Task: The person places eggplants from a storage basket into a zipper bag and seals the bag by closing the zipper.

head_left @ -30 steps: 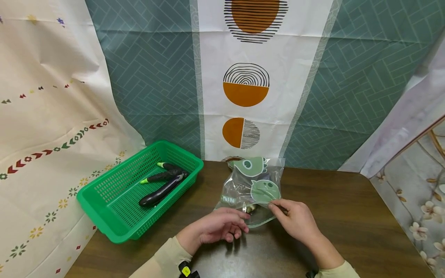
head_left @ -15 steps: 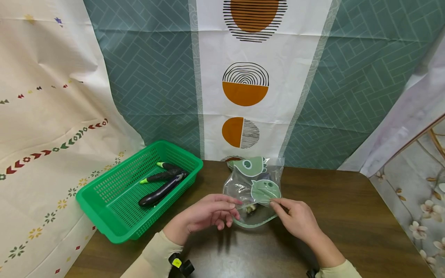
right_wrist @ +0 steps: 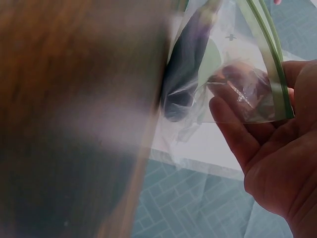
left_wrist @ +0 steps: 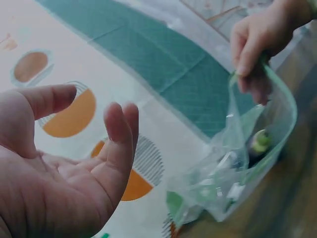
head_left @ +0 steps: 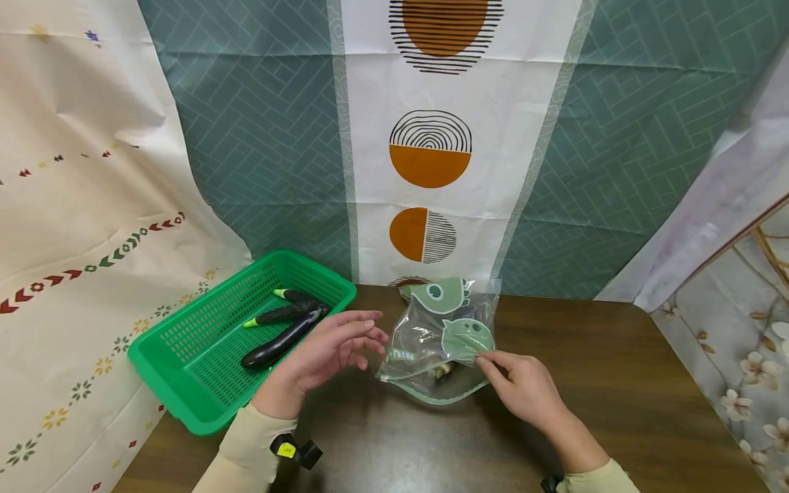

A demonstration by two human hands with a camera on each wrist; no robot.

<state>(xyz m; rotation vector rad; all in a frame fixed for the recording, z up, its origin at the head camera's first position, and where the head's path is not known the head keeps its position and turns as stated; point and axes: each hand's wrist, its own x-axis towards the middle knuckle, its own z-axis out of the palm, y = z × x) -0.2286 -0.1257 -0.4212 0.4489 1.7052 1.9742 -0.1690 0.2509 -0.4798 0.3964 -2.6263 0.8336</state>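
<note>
1. A green plastic basket (head_left: 158,392) stands on the brown bench (head_left: 592,349); inside lie a smooth, dark eggplant (head_left: 280,342) and two dark vegetables (head_left: 282,314) with bright green ends.
2. Of the hands, the left hand (head_left: 328,350) hovers between basket and bag, fingers relaxed and spread, apart from both.
3. A clear bag (head_left: 425,341) with green printed shapes rests on the bench, mouth gaping; a dark purple vegetable (right_wrist: 190,64) lies inside.
4. The right hand (head_left: 524,390) pinches the bag's edge between thumb and fingers.
</note>
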